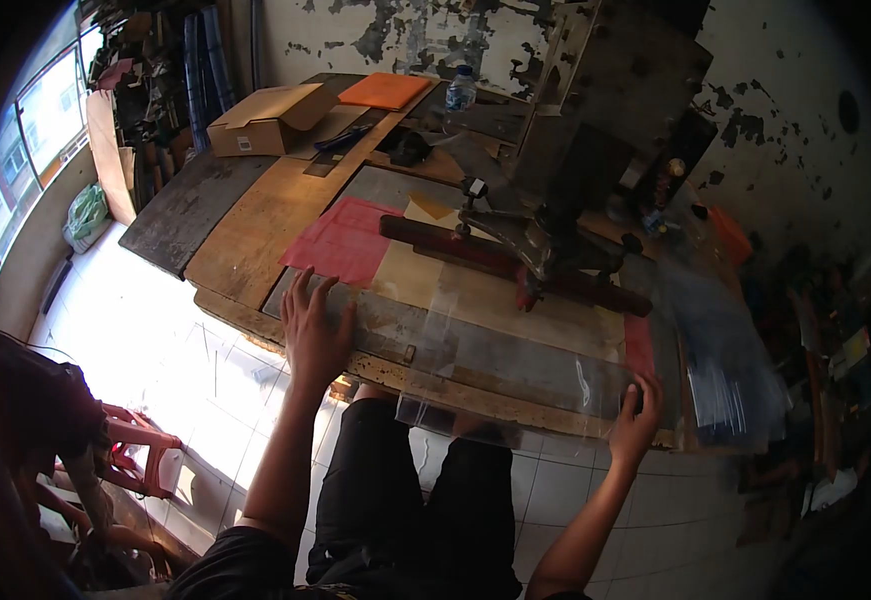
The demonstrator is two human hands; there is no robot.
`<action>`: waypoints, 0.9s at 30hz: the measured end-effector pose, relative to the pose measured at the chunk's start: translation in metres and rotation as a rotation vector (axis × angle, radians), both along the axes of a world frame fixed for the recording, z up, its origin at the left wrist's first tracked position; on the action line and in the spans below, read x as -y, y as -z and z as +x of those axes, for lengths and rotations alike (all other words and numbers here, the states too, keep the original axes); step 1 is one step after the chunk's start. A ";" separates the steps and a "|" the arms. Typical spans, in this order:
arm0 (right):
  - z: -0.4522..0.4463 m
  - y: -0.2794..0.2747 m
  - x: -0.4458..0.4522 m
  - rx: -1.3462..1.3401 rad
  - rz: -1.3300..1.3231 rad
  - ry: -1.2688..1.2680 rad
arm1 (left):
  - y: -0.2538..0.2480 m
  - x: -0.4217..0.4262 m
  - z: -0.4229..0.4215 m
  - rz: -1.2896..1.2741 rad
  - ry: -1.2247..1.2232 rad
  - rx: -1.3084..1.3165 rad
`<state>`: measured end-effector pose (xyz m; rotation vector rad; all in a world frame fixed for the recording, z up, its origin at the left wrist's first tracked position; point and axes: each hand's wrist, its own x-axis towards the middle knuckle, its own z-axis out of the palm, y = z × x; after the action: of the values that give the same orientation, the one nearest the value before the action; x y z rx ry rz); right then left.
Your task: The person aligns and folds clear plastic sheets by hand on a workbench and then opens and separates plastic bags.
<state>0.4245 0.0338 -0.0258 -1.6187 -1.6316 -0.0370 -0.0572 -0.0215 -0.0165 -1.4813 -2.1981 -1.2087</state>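
Left grip [317, 328]: fingers spread. Right grip [637, 418]: curled, pinch unconfirmed. Transparent, thin plastic sheet [555, 378] should lie smooth, square, unwrinkled.

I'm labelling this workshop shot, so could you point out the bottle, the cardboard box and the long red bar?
Bottle [462, 92]: head view, its middle.
Cardboard box [263, 137]: head view, its front side.
Red bar [430, 241]: head view, towards its left end.
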 end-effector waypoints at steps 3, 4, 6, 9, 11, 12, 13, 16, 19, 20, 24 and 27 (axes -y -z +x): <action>-0.003 -0.002 0.000 0.012 0.058 -0.006 | -0.001 -0.001 0.001 0.022 -0.003 0.008; -0.004 -0.002 0.000 -0.016 0.070 -0.012 | -0.001 -0.001 0.000 0.019 -0.003 0.007; -0.005 -0.002 0.000 -0.046 0.076 -0.016 | -0.001 0.000 0.000 0.045 0.004 0.010; -0.003 -0.001 0.000 -0.079 0.081 -0.026 | -0.001 -0.001 0.000 0.038 0.000 -0.003; -0.002 0.001 -0.001 -0.043 0.105 -0.017 | -0.001 -0.001 0.000 0.046 0.008 0.002; -0.002 0.001 -0.001 -0.043 0.104 -0.016 | -0.001 -0.001 0.000 0.054 0.014 0.006; -0.002 0.000 -0.001 -0.040 0.107 -0.014 | -0.002 0.000 0.000 0.054 0.015 0.006; -0.002 0.000 0.000 -0.034 0.108 -0.008 | -0.003 0.000 0.001 0.046 0.007 0.005; -0.004 -0.001 0.001 -0.041 0.100 -0.003 | -0.003 0.000 0.001 0.047 0.007 -0.002; -0.005 -0.002 0.001 -0.054 0.095 0.001 | -0.003 0.000 0.001 0.047 0.008 -0.002; -0.003 0.001 0.000 -0.045 0.093 0.010 | -0.005 0.000 0.002 0.043 0.006 0.007; -0.001 0.003 0.000 -0.030 0.100 0.012 | -0.005 0.001 0.001 0.044 0.014 0.010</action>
<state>0.4232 0.0339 -0.0285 -1.5455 -1.5730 -0.0988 -0.0557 -0.0221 -0.0110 -1.4790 -2.1572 -1.2631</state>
